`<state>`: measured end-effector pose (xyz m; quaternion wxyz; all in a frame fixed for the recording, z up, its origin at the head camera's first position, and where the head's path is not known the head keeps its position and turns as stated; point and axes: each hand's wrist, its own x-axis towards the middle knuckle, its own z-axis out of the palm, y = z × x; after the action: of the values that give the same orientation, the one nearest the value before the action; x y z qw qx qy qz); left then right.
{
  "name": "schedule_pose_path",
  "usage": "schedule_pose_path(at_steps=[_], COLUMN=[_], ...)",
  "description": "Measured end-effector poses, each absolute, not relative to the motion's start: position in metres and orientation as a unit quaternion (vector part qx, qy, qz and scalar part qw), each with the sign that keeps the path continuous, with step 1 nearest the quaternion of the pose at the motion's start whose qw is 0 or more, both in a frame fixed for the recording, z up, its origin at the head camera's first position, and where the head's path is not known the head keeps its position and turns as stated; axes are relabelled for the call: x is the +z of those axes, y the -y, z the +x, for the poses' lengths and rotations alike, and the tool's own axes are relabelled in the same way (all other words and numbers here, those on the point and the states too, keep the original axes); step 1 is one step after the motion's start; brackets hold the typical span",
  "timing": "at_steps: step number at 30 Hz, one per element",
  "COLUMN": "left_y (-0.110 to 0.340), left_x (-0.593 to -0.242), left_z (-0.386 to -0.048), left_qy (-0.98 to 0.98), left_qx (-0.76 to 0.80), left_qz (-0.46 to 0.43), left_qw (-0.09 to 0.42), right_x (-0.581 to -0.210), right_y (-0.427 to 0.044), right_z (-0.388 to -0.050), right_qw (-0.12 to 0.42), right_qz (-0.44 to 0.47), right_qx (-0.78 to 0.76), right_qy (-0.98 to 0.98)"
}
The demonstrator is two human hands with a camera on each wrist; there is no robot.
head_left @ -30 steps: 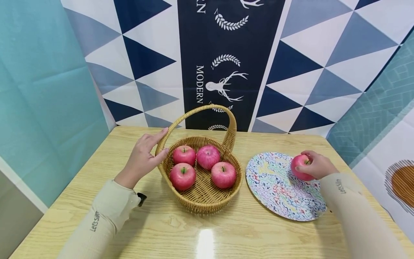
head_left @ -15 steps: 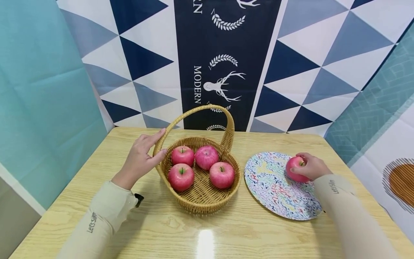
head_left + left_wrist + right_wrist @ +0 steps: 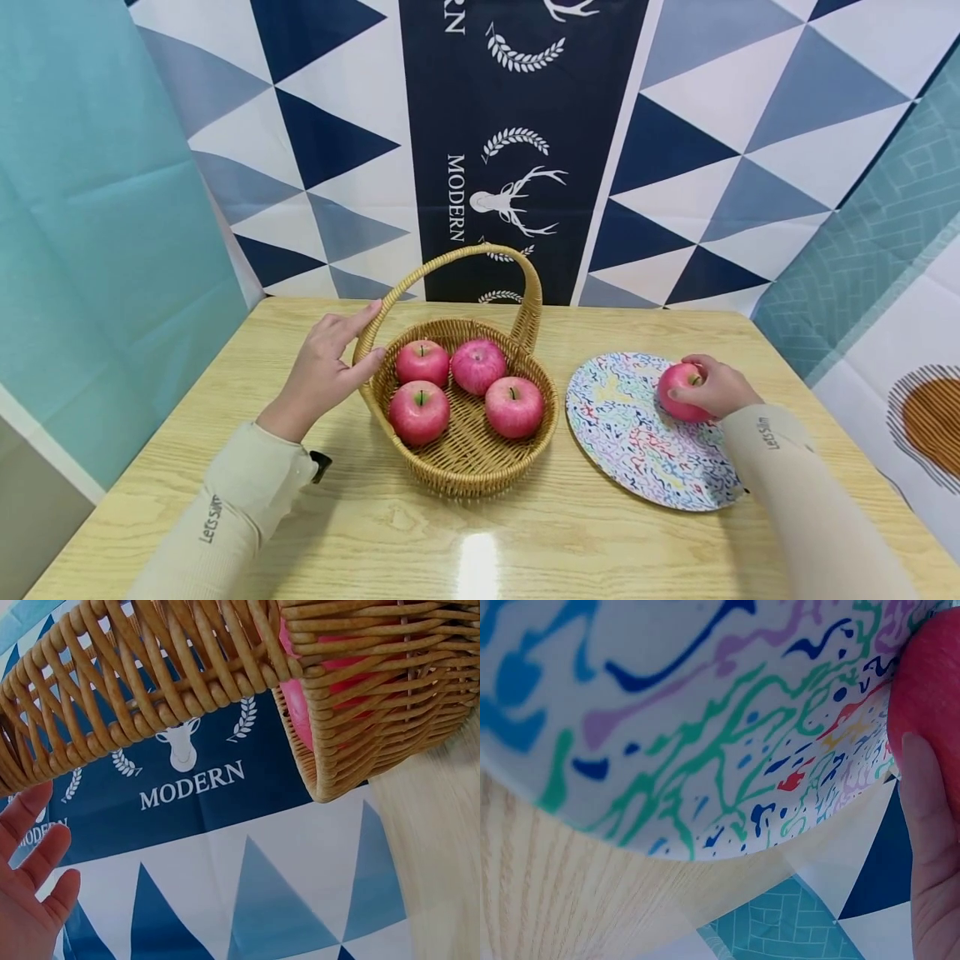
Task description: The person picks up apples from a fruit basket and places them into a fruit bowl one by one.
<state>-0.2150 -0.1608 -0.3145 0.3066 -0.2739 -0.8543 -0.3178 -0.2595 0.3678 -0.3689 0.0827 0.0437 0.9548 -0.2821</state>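
Apple (image 3: pixel 678 398), at frame right, is sitting over the patterned disc (image 3: pixel 637 437), contact unclear; the right hand (image 3: pixel 720 387) is gripping it. The left hand (image 3: pixel 321 367), fingers spread, is touching the basket handle (image 3: pixel 430 268). Even, gentle finger pressure should be preventing slips.

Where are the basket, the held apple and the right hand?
Basket (image 3: pixel 463 482): head view, near rim.
Held apple (image 3: pixel 677 381): head view, side facing the basket.
Right hand (image 3: pixel 722 389): head view, back of the hand.
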Motion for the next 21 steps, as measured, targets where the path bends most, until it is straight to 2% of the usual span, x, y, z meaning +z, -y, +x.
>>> schedule_pose_path(at_steps=[5, 11, 21], left_y=[0.161, 0.161, 0.160], left_x=[-0.314, -0.314, -0.314], left_z=[-0.216, -0.214, -0.214], left_qy=[0.846, 0.851, 0.851], left_qx=[-0.316, -0.319, -0.317], left_qz=[-0.282, -0.272, -0.273], left_qw=[0.325, 0.317, 0.317], right_x=[-0.370, -0.367, -0.355], right_y=[-0.371, -0.370, -0.366], right_z=[-0.260, -0.262, -0.267], right_qw=[0.104, 0.118, 0.090], right_qz=[0.053, 0.040, 0.018], right_qx=[-0.298, -0.291, -0.277], right_qy=[-0.947, -0.949, -0.956])
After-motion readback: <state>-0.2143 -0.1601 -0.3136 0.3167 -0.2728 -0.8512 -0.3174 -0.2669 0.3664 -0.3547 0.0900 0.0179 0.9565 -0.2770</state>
